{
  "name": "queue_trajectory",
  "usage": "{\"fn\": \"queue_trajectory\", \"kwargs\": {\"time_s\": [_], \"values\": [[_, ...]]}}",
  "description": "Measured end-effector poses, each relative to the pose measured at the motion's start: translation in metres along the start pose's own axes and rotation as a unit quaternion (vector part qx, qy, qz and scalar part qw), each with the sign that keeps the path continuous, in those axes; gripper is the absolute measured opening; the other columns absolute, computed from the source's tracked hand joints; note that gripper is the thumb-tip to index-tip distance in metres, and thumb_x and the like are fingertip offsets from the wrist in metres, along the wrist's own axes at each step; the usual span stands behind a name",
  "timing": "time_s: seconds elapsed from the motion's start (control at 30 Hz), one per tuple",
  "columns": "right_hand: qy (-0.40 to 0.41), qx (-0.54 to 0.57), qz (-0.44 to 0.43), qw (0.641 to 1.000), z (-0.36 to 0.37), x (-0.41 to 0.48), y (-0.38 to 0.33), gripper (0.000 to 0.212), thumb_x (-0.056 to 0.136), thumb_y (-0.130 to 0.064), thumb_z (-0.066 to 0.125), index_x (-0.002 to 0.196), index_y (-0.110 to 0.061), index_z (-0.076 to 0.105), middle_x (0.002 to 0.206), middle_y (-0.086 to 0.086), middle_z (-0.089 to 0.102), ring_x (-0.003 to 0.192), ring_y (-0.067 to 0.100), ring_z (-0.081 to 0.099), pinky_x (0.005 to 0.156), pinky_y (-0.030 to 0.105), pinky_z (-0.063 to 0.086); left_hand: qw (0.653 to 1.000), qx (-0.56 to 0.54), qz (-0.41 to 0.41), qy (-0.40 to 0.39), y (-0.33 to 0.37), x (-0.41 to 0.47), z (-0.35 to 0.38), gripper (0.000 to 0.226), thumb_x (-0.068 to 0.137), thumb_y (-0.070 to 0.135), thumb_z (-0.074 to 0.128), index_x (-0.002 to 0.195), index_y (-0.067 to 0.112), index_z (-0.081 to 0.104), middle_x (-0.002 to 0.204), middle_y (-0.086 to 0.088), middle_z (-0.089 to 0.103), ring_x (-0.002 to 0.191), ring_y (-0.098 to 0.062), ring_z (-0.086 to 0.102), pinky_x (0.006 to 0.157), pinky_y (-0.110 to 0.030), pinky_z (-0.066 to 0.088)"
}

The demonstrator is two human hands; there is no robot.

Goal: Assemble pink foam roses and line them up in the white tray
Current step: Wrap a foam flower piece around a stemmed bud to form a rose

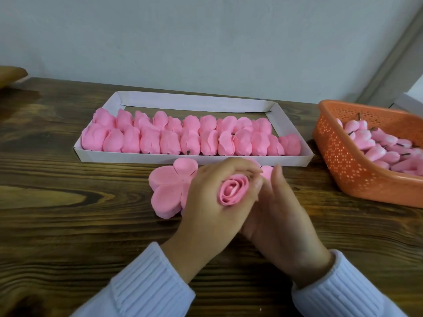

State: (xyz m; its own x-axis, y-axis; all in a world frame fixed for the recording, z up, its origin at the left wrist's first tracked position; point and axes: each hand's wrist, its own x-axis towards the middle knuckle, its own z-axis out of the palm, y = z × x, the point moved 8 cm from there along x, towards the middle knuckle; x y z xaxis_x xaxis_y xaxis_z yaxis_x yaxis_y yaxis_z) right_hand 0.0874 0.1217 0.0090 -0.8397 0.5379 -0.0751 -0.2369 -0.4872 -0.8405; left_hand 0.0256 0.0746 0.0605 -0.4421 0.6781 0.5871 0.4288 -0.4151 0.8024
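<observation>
- Nearest my view were the two white ribbed cuffs (146,284), both forearms coming in over the near edge of the worktop (68,202) and meeting at its middle.
- The left hand (206,207) was wrapped round a half-built rose (233,191), fingers curled over its far side, bloom turned up towards me. I judged this kept the rolled petals from springing open.
- The right hand (283,216) lay against the rose from the right, thumb raised. Its fingers were hidden under the left hand, so I could not tell whether they gripped the base or only propped it.
- A stack of flat pink petal sheets (169,191) sat just left of the hands, touching the left hand, close enough to feed the next layer.
- The white tray (194,159) lay beyond the hands, towards the far edge. Finished roses (183,136) lay in it on their sides in two packed rows against the near wall, stems towards me. A bare strip ran along the far wall, which I took to be where the next row would go.
- An orange perforated basket (343,165) stood at the right edge, holding pale pink buds (377,145) on dark stems, probably the cores.
</observation>
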Motion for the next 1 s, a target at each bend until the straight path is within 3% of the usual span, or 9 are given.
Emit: {"fn": "queue_trajectory", "kwargs": {"time_s": [0.07,0.2,0.3,0.37,0.6,0.67,0.8,0.9,1.0], "values": [[0.011,-0.004,0.069,0.998,-0.005,0.001,0.010,0.060,0.090,-0.058,0.036,0.115,-0.010,0.063,0.103,0.018,0.061,0.091,0.029,0.062,0.074,0.035,0.050,0.997,-0.068,-0.030,-0.002,-0.003,0.001,-0.002,0.011,0.083,0.021,0.070,0.093,0.023,0.067,0.074,0.005,0.070,0.073,-0.008,0.068,0.072,-0.026,0.055],[-0.049,0.017,0.124,0.991,0.002,0.000,0.021,0.043,0.089,-0.053,0.047,0.092,-0.019,0.073,0.072,0.006,0.062,0.054,0.012,0.061,0.054,0.022,0.050,0.991,-0.119,-0.048,-0.024,-0.002,0.001,0.000,0.026,0.074,0.020,0.074,0.098,0.027,0.067,0.072,0.006,0.068,0.076,-0.005,0.067,0.074,-0.015,0.050],[-0.085,0.040,0.119,0.988,0.006,0.001,0.020,0.049,0.093,-0.058,0.039,0.100,-0.023,0.073,0.094,0.011,0.047,0.061,0.010,0.056,0.058,0.020,0.050,0.987,-0.142,-0.062,-0.028,-0.003,0.001,0.000,0.031,0.068,0.022,0.074,0.097,0.031,0.068,0.081,0.006,0.068,0.081,-0.005,0.067,0.074,-0.015,0.051],[-0.093,0.045,0.115,0.988,0.006,0.002,0.020,0.044,0.086,-0.056,0.050,0.102,-0.021,0.071,0.098,0.013,0.037,0.064,0.011,0.053,0.059,0.021,0.050,0.987,-0.141,-0.066,-0.030,-0.002,0.001,0.001,0.033,0.066,0.022,0.074,0.098,0.030,0.068,0.086,0.005,0.069,0.083,-0.006,0.068,0.075,-0.016,0.051],[-0.048,0.052,0.057,0.996,-0.001,0.005,0.013,0.023,0.089,-0.028,0.056,0.103,-0.017,0.069,0.075,0.006,0.045,0.052,0.005,0.047,0.057,0.020,0.047,0.982,-0.162,-0.096,-0.021,-0.006,-0.001,0.002,0.033,0.067,0.025,0.074,0.098,0.036,0.069,0.093,0.011,0.071,0.080,-0.009,0.067,0.066,-0.019,0.054],[-0.062,0.041,0.051,0.996,0.001,0.003,0.011,0.025,0.088,-0.028,0.056,0.104,-0.014,0.070,0.080,0.008,0.054,0.063,0.010,0.055,0.065,0.024,0.051,0.980,-0.172,-0.093,-0.024,-0.004,0.000,0.003,0.034,0.070,0.022,0.073,0.101,0.033,0.067,0.095,0.011,0.071,0.079,-0.011,0.067,0.068,-0.019,0.053],[-0.091,0.013,0.023,0.996,0.006,-0.001,0.005,0.055,0.086,-0.027,0.061,0.130,0.004,0.049,0.121,0.016,0.058,0.115,0.029,0.053,0.098,0.042,0.046,0.975,-0.189,-0.099,-0.062,-0.005,0.001,0.010,0.043,0.072,0.007,0.078,0.111,0.014,0.061,0.104,0.004,0.070,0.096,-0.006,0.067,0.077,-0.015,0.051],[-0.097,0.021,-0.014,0.995,0.007,-0.003,-0.003,0.071,0.078,-0.025,0.075,0.132,0.009,0.042,0.123,0.017,0.059,0.116,0.028,0.056,0.097,0.043,0.048,0.974,-0.181,-0.115,-0.073,-0.011,-0.001,0.013,0.030,0.070,0.011,0.076,0.097,0.019,0.068,0.104,0.005,0.071,0.096,-0.006,0.067,0.080,-0.015,0.050],[-0.080,0.019,-0.030,0.996,0.003,-0.003,-0.006,0.063,0.077,-0.018,0.070,0.129,0.008,0.045,0.120,0.016,0.063,0.114,0.028,0.060,0.094,0.040,0.051,0.976,-0.185,-0.098,-0.059,-0.009,0.000,0.011,0.021,0.069,0.021,0.074,0.090,0.019,0.071,0.102,0.007,0.072,0.098,-0.006,0.067,0.082,-0.015,0.049]]}}
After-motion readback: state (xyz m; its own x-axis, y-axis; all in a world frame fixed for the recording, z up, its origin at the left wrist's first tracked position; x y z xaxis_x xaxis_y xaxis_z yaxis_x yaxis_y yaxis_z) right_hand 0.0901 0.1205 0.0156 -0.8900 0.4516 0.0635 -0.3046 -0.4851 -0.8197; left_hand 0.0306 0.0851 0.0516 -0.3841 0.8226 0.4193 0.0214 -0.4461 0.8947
